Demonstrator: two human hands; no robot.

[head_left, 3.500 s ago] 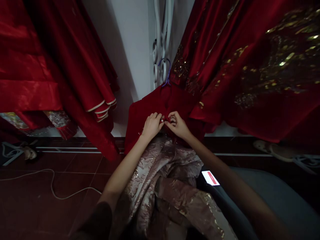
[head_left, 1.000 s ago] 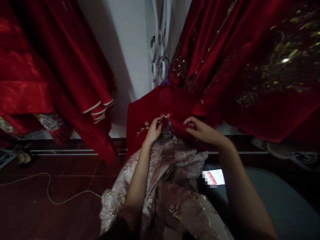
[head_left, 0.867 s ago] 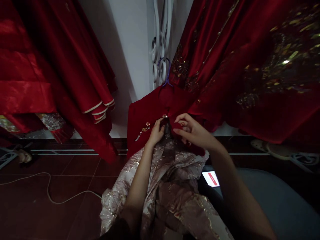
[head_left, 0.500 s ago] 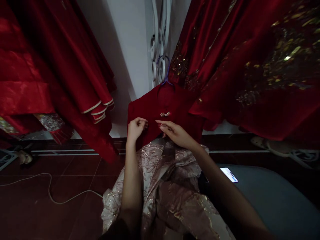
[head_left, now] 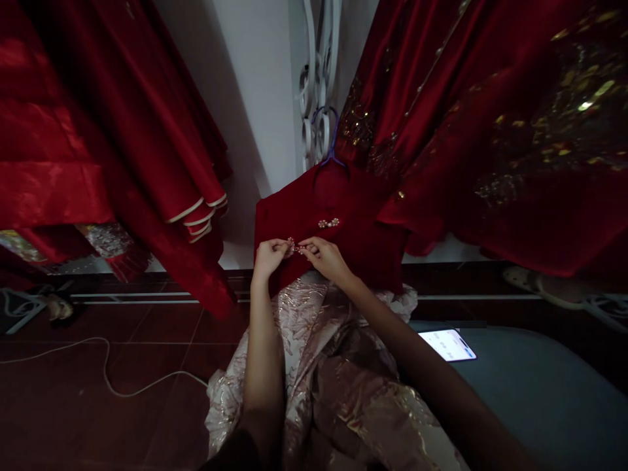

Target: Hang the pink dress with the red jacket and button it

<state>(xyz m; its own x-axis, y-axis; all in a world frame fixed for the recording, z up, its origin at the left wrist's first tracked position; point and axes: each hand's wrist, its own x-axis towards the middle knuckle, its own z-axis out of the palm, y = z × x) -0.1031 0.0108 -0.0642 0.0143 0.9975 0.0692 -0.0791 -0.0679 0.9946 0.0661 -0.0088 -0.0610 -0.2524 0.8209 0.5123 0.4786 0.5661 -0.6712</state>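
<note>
My left hand (head_left: 269,257) and my right hand (head_left: 324,258) meet in front of a red top (head_left: 360,239). Pinched between their fingertips is a small beaded clasp (head_left: 294,248), partly covered by the fingers. A similar pearl-like clasp (head_left: 328,224) sits on the top, just above my hands, below its neckline. The top hangs from a purple hanger (head_left: 332,154). Below my hands, a pale shiny patterned fabric (head_left: 299,307) spreads toward me, with browner folds nearer my body.
Red garments (head_left: 161,131) hang on the left, and red cloth with gold sequins (head_left: 554,124) hangs on the right. Behind the hanger is a white scrolled metal stand (head_left: 307,85). A lit phone (head_left: 454,347) lies on a grey seat (head_left: 530,392). A pale cable (head_left: 110,386) crosses the tiled floor.
My right hand has moved left to meet my left hand, and both now pinch the beaded clasp between them. The view has shifted slightly.
</note>
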